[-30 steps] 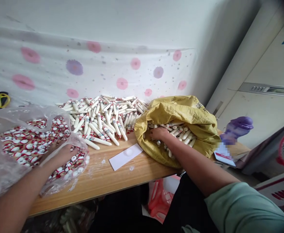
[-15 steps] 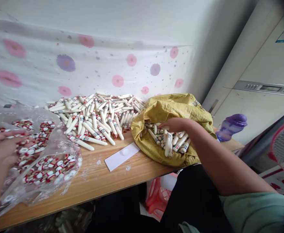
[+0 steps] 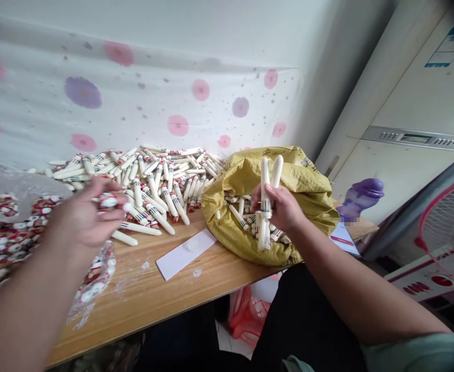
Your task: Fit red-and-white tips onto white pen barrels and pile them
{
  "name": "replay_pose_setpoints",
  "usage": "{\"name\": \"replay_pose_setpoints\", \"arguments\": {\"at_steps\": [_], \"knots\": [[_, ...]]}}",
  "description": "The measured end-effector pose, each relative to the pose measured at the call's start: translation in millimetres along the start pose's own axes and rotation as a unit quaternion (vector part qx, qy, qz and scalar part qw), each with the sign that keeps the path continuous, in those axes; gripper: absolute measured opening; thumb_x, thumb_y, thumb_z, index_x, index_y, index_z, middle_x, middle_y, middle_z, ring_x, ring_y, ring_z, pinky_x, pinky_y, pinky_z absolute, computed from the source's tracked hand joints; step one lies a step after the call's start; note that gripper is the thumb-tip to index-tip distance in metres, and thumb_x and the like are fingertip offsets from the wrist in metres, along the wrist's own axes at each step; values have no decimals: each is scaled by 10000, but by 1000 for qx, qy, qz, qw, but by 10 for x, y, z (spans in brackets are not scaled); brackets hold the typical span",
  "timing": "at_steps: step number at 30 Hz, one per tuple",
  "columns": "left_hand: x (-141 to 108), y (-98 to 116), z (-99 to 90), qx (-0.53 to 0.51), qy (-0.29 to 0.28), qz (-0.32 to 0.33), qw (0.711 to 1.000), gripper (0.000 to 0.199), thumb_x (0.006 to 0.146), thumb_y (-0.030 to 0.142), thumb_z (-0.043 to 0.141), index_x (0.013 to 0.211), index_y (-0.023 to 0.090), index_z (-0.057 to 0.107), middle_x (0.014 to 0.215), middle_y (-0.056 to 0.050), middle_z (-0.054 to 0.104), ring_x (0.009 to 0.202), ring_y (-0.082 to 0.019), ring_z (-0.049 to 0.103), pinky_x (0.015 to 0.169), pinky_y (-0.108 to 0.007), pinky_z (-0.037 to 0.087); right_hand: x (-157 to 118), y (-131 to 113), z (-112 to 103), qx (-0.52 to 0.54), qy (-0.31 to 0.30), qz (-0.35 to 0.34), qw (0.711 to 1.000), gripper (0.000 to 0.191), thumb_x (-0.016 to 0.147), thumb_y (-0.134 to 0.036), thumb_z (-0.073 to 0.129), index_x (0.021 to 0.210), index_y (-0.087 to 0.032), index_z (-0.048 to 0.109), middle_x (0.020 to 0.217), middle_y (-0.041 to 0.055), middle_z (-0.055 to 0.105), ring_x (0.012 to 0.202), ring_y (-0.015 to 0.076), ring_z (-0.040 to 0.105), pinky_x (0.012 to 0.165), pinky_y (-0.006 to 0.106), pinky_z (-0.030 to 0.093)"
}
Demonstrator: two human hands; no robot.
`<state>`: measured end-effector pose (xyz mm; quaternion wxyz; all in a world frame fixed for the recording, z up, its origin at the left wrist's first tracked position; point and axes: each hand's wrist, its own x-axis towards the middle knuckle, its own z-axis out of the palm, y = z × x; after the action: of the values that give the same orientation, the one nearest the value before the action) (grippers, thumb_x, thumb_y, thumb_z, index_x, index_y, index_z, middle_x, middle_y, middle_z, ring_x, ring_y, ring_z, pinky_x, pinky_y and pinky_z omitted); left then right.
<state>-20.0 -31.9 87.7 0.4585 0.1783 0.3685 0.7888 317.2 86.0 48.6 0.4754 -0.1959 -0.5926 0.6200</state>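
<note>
Several small red-and-white caps lie in my left hand, its fingers curled around them, in front of a heap of white pen-like tubes with red ends. Above the mouth of a yellow woven sack, my right hand grips several white tubes, some pointing up and some hanging down. More such tubes fill the sack. A clear plastic bag of red-and-white caps lies on the left, partly behind my left forearm.
A pale flat strip rests on the wooden table. To the right are a purple object, a phone-like screen, a pink-rimmed racket and a large white appliance. A red plastic item shows below the table.
My left hand has moved right from the clear bag with caps in it. My right hand has risen out of the sack, gripping tubes. The view has shifted slightly.
</note>
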Motion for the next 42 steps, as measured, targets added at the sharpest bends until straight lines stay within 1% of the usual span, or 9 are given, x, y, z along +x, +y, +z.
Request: {"name": "replay_pose_setpoints", "arguments": {"at_steps": [3, 6, 10, 16, 21, 27, 35, 38, 42], "knots": [[-11, -461, 263, -34, 30, -90, 995, 185, 973, 223, 400, 834, 158, 503, 659, 10, 541, 493, -59, 504, 295, -83, 239, 57, 235, 383, 75, 28, 28, 996, 410, 683, -548, 731, 725, -165, 590, 598, -14, 542, 497, 100, 484, 449, 231, 420], [117, -707, 250, -45, 73, -121, 989, 253, 1000, 269, 305, 872, 162, 495, 712, -11, 561, 550, -75, 566, 339, -84, 341, 133, 387, 589, 73, 37, 60, 995, 426, 605, -488, 801, 778, -166, 583, 581, -44, 516, 460, 81, 456, 411, 211, 390], [272, -771, 105, -8, 48, -102, 994, 254, 998, 291, 323, 878, 163, 505, 788, -42, 604, 650, -96, 628, 395, -95, 398, 248, 478, 674, 3, 16, 61, 998, 395, 619, -444, 789, 762, -168, 545, 560, -58, 514, 422, 73, 459, 380, 196, 358], [379, -791, -145, 73, -7, -64, 995, 95, 901, 180, 548, 810, 153, 546, 700, 11, 606, 443, -45, 477, 327, -111, 261, 356, 535, 727, -111, -10, 54, 992, 312, 688, -387, 736, 789, -162, 544, 496, -75, 488, 382, 60, 408, 354, 182, 304], [378, -882, -249, 240, -51, -96, 965, 159, 778, 245, 715, 822, 124, 621, 680, -4, 625, 411, -49, 474, 325, -132, 240, 383, 609, 745, -189, -42, 76, 978, 242, 745, -363, 676, 786, -160, 553, 534, -43, 553, 401, 73, 441, 380, 193, 325], [247, -933, -204, 304, -120, -100, 940, 405, 662, 354, 788, 992, 150, 668, 755, -24, 668, 461, -50, 494, 365, -150, 243, 331, 745, 793, -354, -127, 37, 926, 221, 781, -352, 655, 744, -142, 600, 637, -5, 602, 556, 99, 513, 551, 228, 388], [254, -991, -236, 321, -127, -86, 935, 342, 647, 380, 781, 824, 181, 566, 708, 13, 661, 466, -62, 513, 367, -150, 259, 262, 763, 889, -520, -170, -2, 837, 214, 809, -345, 656, 947, -180, 651, 786, 19, 655, 656, 123, 555, 617, 234, 377], [277, -1008, -248, 300, -108, -59, 946, 363, 626, 352, 792, 808, 190, 524, 689, 20, 659, 464, -67, 513, 359, -152, 246, 262, 800, 872, -495, -166, 4, 853, 198, 795, -346, 657, 897, -177, 645, 763, 16, 648, 647, 122, 554, 617, 237, 389], [281, -996, -238, 279, -108, -55, 953, 359, 614, 328, 791, 824, 174, 544, 711, 17, 643, 463, -55, 489, 383, -160, 258, 301, 809, 829, -290, -86, 70, 950, 221, 745, -357, 668, 729, -153, 583, 615, -2, 595, 528, 102, 519, 524, 226, 398]]}}
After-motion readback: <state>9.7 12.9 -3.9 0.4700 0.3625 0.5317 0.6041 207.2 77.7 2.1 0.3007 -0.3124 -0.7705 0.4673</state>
